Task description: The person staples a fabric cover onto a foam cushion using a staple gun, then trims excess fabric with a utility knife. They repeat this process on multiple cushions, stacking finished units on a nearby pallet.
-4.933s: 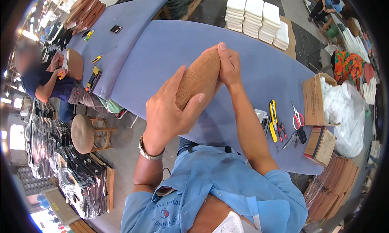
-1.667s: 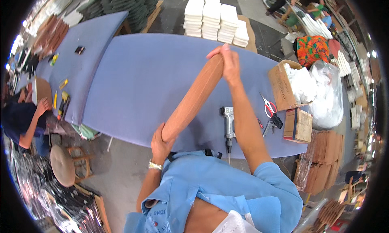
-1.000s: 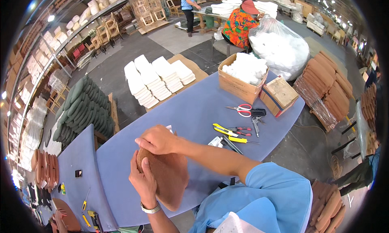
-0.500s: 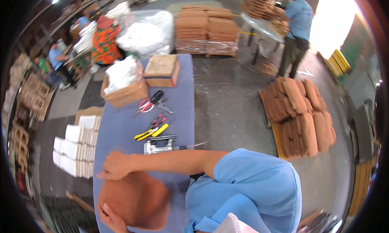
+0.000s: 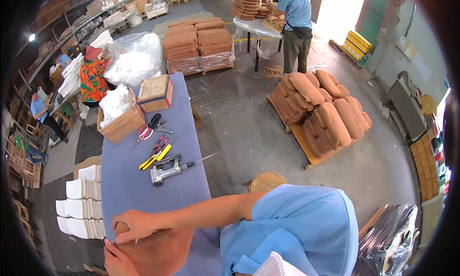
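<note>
A brown fabric-covered cushion lies on the near end of the blue-grey table. My right hand reaches across from the right, its fingers curled over the cushion's far left edge and pinching the fabric. Close below it, my left hand grips the left edge, thumb on top; its other fingers are partly hidden. A silver staple gun with a hose attached lies beyond my right forearm. Farther off are yellow-handled cutters, red-handled pliers and red-handled scissors.
A carton of white stuffing and a wooden-topped box occupy the table's far end. White pads are stacked left of it. Brown cushions fill a pallet at right, near a round stool. A co-worker stands at the far table.
My right hand has come down onto the cushion's edge, closer to my left hand, and now pinches the fabric. The view has swung to the right.
</note>
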Action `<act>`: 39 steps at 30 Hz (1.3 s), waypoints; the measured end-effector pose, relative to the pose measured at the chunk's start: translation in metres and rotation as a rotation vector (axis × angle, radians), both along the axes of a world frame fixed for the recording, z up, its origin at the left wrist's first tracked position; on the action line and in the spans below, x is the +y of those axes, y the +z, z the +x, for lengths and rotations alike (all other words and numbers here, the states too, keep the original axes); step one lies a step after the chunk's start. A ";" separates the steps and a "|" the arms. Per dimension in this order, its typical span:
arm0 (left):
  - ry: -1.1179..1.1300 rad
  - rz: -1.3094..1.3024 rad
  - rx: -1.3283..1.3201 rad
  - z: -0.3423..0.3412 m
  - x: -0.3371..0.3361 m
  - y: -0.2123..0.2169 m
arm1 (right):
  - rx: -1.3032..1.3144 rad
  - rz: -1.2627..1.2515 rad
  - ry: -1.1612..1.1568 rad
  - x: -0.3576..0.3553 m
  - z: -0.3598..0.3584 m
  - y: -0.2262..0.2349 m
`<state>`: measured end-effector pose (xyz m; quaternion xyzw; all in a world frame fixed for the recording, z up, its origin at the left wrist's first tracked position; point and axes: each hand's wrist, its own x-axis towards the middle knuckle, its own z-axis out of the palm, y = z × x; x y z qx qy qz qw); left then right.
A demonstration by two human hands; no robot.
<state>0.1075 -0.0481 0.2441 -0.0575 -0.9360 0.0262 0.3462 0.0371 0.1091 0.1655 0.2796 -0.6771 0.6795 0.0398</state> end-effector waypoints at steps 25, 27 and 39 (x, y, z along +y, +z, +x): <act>-0.376 0.449 -0.024 0.007 -0.052 -0.001 | 0.125 0.188 -0.067 -0.024 0.107 0.012; -0.371 0.597 -0.117 -0.002 -0.045 0.006 | 0.125 0.269 -0.129 -0.009 0.099 0.021; -0.300 1.160 -0.043 0.043 -0.070 -0.029 | 0.207 0.342 0.006 -0.069 0.111 -0.016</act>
